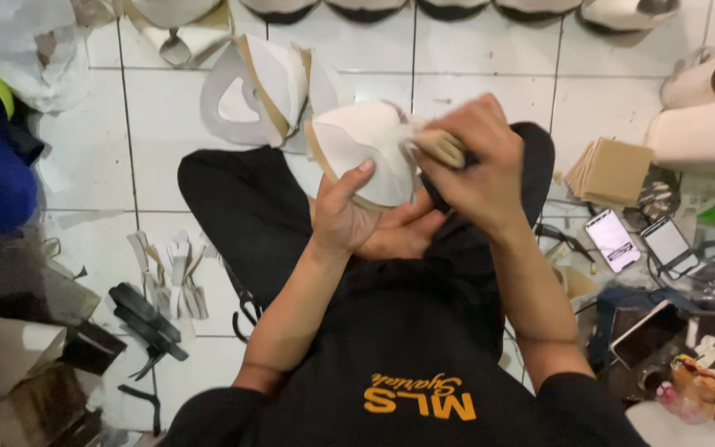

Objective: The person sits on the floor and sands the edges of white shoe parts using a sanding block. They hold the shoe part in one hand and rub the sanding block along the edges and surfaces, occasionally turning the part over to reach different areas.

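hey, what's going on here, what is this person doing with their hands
A person in black clothes sits cross-legged on a white tiled floor. Their left hand holds a curved white, tan-edged shoe-upper piece over the lap, thumb pressed on it. Their right hand grips a small tan brush or pad against its edge. More white cut pieces lie ahead on the floor, tan card squares and two phones to the right.

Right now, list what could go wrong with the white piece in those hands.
1. The left hand pinches the white curved piece only at its lower edge with the thumb; it may slip or crease.
2. The right hand presses a tan pad at the piece's rim, close to the left hand's fingers, which might get rubbed.
3. Scissors lie open on the floor beside the knee.
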